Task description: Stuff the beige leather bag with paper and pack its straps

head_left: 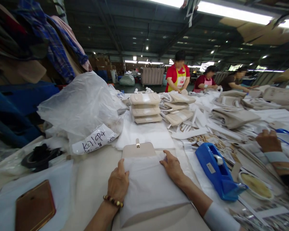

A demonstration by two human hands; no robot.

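Note:
In front of me lies a beige bag piece (pixel 139 150) with a small gold clasp at its top edge. A white wrapping sheet (pixel 149 189) covers its lower part. My left hand (pixel 117 183) is closed on the left edge of this sheet, thumb on top. At the sheet's upper right corner, my right hand (pixel 172 168) has curled fingers closed on the edge. Behind it rests a pile of white sheets (pixel 144 136), with a stack of beige folded pieces (pixel 145 110) at its back.
A blue tape dispenser (pixel 214 173) and a bowl of yellowish paste (pixel 255 185) stand to the right, near another person's hand (pixel 268 141). To the left are a clear plastic bag (pixel 82 102), a black round object (pixel 42 157) and a phone (pixel 35 207). Several people work beyond.

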